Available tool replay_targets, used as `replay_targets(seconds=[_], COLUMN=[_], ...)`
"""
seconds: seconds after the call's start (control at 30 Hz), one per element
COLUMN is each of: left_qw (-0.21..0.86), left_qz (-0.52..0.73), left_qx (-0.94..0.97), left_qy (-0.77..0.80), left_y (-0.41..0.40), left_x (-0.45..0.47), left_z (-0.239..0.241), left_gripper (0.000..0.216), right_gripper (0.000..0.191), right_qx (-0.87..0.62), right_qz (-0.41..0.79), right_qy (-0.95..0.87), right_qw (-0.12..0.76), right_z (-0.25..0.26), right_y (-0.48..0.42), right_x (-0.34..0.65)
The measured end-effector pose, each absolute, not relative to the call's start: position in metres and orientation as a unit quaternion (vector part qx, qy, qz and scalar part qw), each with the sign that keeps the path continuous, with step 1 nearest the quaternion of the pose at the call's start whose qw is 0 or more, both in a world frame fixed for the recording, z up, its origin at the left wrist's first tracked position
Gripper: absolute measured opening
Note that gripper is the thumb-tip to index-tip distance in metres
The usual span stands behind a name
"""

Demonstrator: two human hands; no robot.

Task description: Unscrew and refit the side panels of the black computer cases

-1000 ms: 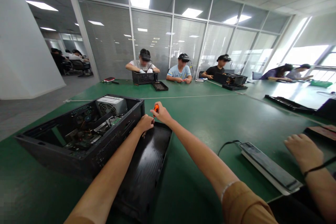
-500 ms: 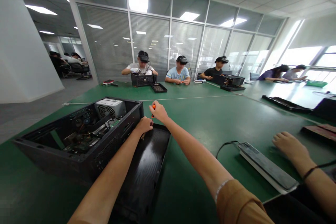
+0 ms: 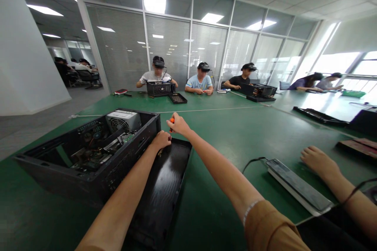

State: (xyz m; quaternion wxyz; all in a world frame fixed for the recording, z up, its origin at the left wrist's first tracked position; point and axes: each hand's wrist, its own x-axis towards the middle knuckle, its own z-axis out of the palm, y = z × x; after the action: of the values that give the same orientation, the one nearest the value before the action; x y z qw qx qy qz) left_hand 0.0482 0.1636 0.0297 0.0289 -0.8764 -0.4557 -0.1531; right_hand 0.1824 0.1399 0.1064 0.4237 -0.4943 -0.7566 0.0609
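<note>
Near frame centre, the right hand (image 3: 179, 124) pinches an orange-handled screwdriver (image 3: 171, 120); whether the left hand's (image 3: 162, 140) fingers grip anything is unclear.

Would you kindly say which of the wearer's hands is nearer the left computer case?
Left: the left hand is beside the computer case; the right hand is farther right.

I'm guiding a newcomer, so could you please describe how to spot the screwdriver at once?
On the green table, find the open case at left. Beside its far right corner, the right hand holds the screwdriver beside the left hand. Its orange handle stands out against the black case and panel.
</note>
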Motion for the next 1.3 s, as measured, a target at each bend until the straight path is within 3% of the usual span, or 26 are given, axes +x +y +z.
replay_targets(seconds=[0.17, 0.33, 0.57, 0.9, 1.3], left_qw=[0.026, 0.023, 0.018, 0.022, 0.01], left_qz=[-0.153, -0.159, -0.16, -0.157, -0.176], left_qx=[-0.879, -0.877, -0.875, -0.878, -0.873], left_qy=[-0.452, -0.453, -0.457, -0.452, -0.455], left_y=[0.162, 0.16, 0.163, 0.158, 0.159], left_x=[0.048, 0.047, 0.047, 0.048, 0.048], left_z=[0.032, 0.031, 0.028, 0.032, 0.031], left_gripper=[0.016, 0.017, 0.016, 0.017, 0.015], right_gripper=[0.016, 0.011, 0.027, 0.024, 0.021], right_qx=[-0.491, -0.481, -0.52, -0.466, -0.508], right_qz=[0.105, 0.238, 0.118, 0.271, 0.12], right_qy=[-0.751, -0.755, -0.729, -0.719, -0.717], right_qw=[0.43, 0.376, 0.429, 0.44, 0.463], right_z=[0.104, 0.103, 0.092, 0.091, 0.094], right_y=[0.142, 0.144, 0.143, 0.144, 0.139], right_x=[0.177, 0.178, 0.178, 0.172, 0.171])
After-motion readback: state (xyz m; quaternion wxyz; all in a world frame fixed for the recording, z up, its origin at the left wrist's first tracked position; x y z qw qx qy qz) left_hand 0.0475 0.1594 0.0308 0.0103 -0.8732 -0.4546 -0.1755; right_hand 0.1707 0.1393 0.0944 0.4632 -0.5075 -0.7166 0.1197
